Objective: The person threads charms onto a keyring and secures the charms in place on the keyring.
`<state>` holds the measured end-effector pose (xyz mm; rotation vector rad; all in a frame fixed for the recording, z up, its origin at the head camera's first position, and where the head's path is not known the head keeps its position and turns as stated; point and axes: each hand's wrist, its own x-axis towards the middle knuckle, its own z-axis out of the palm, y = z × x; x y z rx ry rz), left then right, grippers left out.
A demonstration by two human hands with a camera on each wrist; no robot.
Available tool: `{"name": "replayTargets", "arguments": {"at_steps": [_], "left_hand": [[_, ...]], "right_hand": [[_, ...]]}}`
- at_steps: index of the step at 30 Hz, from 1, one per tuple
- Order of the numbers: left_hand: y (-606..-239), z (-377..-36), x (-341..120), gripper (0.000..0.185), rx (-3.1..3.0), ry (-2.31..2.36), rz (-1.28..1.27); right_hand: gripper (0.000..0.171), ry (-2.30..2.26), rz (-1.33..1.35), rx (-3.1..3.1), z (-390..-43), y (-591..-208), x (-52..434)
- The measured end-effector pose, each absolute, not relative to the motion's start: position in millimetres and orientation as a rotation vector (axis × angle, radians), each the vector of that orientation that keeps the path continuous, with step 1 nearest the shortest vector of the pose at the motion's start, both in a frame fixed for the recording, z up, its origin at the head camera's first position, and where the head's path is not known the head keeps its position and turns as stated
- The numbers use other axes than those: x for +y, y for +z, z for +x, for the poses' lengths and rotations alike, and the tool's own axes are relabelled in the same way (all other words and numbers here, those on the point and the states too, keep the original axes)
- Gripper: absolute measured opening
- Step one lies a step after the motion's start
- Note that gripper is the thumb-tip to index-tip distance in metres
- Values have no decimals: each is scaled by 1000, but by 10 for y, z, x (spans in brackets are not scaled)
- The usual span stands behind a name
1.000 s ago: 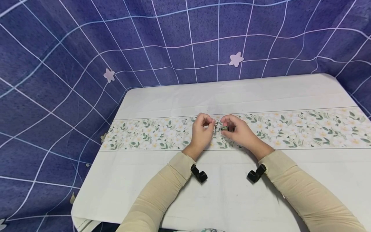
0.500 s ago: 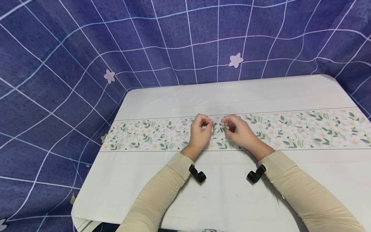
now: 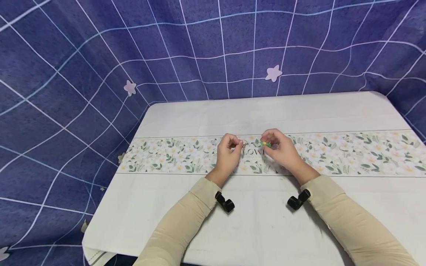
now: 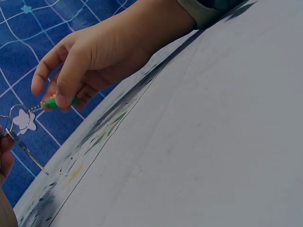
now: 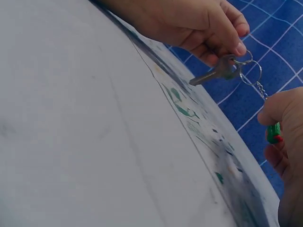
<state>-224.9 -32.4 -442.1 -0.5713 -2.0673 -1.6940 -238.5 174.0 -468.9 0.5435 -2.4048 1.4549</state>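
My left hand [image 3: 229, 155] pinches a thin metal key ring between thumb and forefinger, over the floral strip. A key [image 5: 215, 74] dangles from it, close to the left fingertips in the right wrist view. A second metal ring [image 5: 251, 73] links on, followed by a short chain [image 5: 262, 91]. At the chain's other end is a small green charm with orange and red parts [image 4: 57, 102], pinched by my right hand [image 3: 283, 147]. The chain runs stretched between the two hands. Fingers cover part of the charm.
A white tablecloth [image 3: 253, 218] with a floral strip [image 3: 179, 155] across it covers the table. Printed lettering [image 3: 253, 152] shows between the hands. A blue grid-patterned curtain [image 3: 199, 44] with stars hangs behind and at the left.
The hands have drawn apart: my right hand shifted right and my left slightly left. The green charm now shows more clearly, and the ring and chain are stretched out between them.
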Motion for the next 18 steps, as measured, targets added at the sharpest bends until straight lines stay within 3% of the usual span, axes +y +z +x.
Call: {"name": "replayTargets", "arguments": {"at_steps": [18], "left_hand": [[-4421,-2250,-291,11,-2139,-1788,-559]], "right_hand": [[35,1683,576,-2193,-2253,-4274,1735]]}}
